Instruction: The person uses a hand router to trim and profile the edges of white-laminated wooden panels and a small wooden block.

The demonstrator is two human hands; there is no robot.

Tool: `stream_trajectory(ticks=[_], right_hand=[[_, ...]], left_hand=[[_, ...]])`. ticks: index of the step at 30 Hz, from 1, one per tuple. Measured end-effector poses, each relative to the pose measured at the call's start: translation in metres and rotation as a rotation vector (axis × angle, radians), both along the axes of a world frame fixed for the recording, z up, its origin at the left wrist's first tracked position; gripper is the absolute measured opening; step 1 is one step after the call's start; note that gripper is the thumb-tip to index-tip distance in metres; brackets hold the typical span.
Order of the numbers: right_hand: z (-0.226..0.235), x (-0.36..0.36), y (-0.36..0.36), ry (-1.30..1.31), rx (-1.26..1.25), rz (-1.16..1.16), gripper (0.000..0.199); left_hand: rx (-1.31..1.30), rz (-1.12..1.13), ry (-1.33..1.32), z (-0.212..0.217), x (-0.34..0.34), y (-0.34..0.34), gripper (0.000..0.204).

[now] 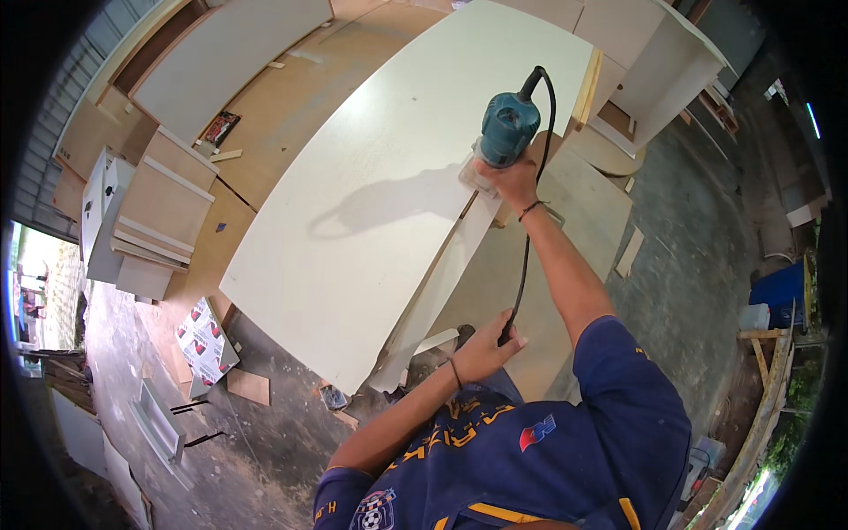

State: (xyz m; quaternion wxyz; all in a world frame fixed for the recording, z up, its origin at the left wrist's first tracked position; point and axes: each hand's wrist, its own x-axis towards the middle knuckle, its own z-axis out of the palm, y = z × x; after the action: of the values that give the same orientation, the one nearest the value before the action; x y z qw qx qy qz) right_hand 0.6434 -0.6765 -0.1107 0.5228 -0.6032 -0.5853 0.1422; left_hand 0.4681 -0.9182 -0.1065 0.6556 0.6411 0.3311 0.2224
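Right hand [512,179] stretched forward, clenched round teal trimmer [505,132] at right edge of white panel [371,203]. Left hand [484,352] near body, grasping black cord [523,265] running from trimmer.

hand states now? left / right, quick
Left hand: closed, holding the black power cord.
Right hand: closed, gripping the teal trim router at the white panel edge.

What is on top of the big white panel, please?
On the white panel only a teal trimmer stands, at its right edge, gripped by the right hand, beside the trimmer's shadow. The trimmer's base hides the edge beneath it. The left hand holds the black cord.
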Motion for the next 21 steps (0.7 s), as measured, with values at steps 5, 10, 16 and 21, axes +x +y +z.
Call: stream_trajectory(ticks=[5,10,16,21], right_hand=[[-0.007,0.033,0.045,0.036,0.041,0.025,0.079],[-0.008,0.069,0.079,-0.051,0.048,-0.027,0.082],[-0.006,0.099,0.111,-0.015,0.06,-0.05,0.087],[-0.006,0.115,0.125,0.021,0.111,-0.018,0.082]], left_hand=[[0.0,0.012,0.028,-0.003,0.031,0.035,0.06],[-0.028,0.033,0.028,-0.004,0.06,0.061,0.062],[-0.009,0.074,0.022,-0.007,0.083,0.082,0.064],[-0.004,0.104,0.028,-0.008,0.097,0.094,0.064]])
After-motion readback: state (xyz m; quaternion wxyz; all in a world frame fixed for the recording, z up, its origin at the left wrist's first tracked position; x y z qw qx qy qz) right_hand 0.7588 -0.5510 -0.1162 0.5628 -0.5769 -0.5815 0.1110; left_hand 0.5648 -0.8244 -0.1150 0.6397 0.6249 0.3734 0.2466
